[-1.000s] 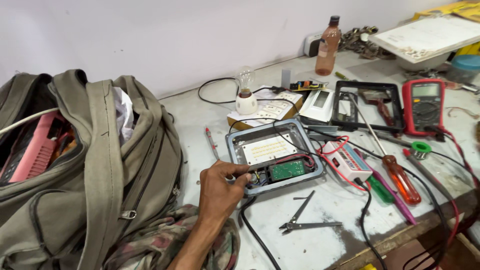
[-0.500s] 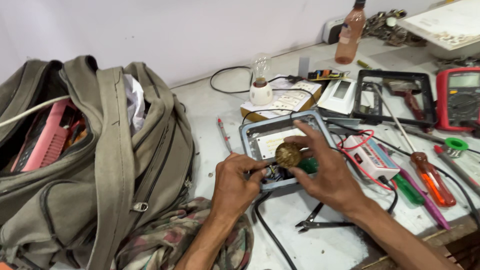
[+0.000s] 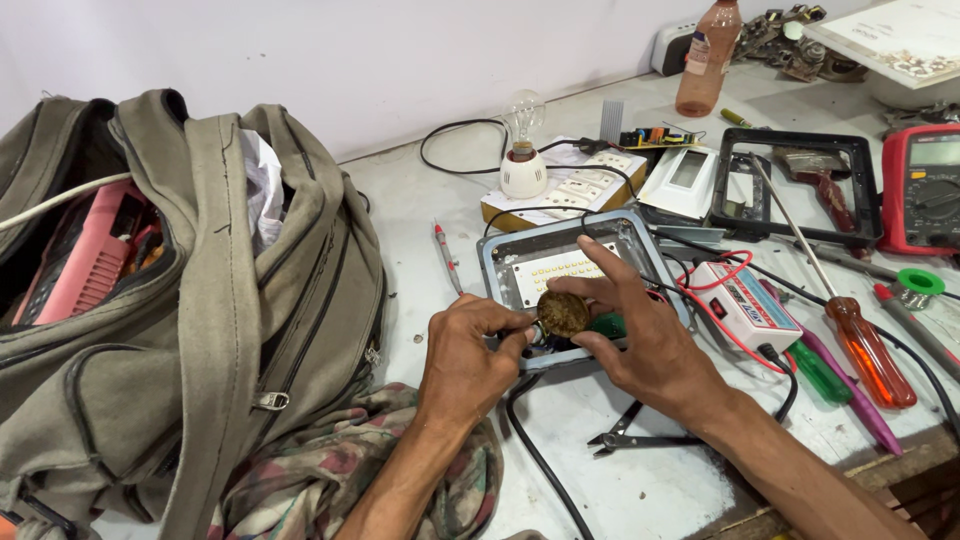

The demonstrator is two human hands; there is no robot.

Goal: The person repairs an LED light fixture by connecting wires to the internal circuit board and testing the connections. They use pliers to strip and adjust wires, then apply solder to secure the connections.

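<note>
A grey lamp housing (image 3: 512, 250) with a white LED panel and a green circuit board lies open on the workbench. My right hand (image 3: 640, 335) holds a small round brownish tin (image 3: 563, 313) over its near edge, fingers spread around it. My left hand (image 3: 472, 350) pinches a thin wire or tool tip right at the tin's left rim. A black cable (image 3: 535, 450) runs out from under the housing toward me.
A large olive bag (image 3: 200, 330) with pink tools fills the left. Needle-nose pliers (image 3: 625, 435) lie in front of my right hand. To the right sit a white driver box (image 3: 745, 300), an orange screwdriver (image 3: 865, 345), a black frame (image 3: 790, 190), a red multimeter (image 3: 925, 190); a bulb (image 3: 522, 150) and bottle (image 3: 708, 60) stand behind.
A second ago only my left hand rested at the housing. My right hand came in with the round tin, and both hands now meet at it over the housing's near edge.
</note>
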